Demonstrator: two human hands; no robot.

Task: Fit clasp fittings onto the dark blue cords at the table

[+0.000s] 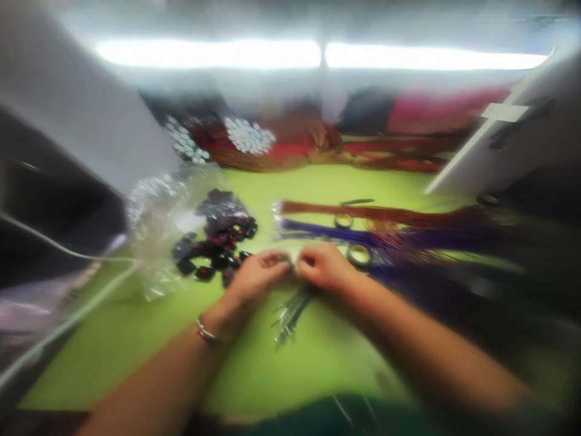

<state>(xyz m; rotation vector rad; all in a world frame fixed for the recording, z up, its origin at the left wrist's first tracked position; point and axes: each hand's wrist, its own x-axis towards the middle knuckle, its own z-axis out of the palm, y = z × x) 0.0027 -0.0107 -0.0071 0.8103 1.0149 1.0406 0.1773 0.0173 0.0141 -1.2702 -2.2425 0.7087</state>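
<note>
My left hand [264, 270], with a bracelet at its wrist, is closed in a pinch over the middle of the green table. A small dark thing shows at its fingertips, too blurred to name. Almost touching it, my right hand [324, 266] has thumb and fingers pressed together; what they hold is hidden. Below the hands a small bunch of dark wires [293, 315] with shiny metal ends fans out; I cannot tell whether my right hand grips it. Black plastic connectors [218, 248] with red parts lie in a heap just left of my left hand.
A clear plastic bag [158, 242] lies at left, partly around the heap. Brown wires [327, 209], blue wires [318, 230] and tape rolls [359, 255] lie at right. Beyond the green table [254, 375], another person's hand [319, 134] rests among red-brown wires. A white cord crosses the left.
</note>
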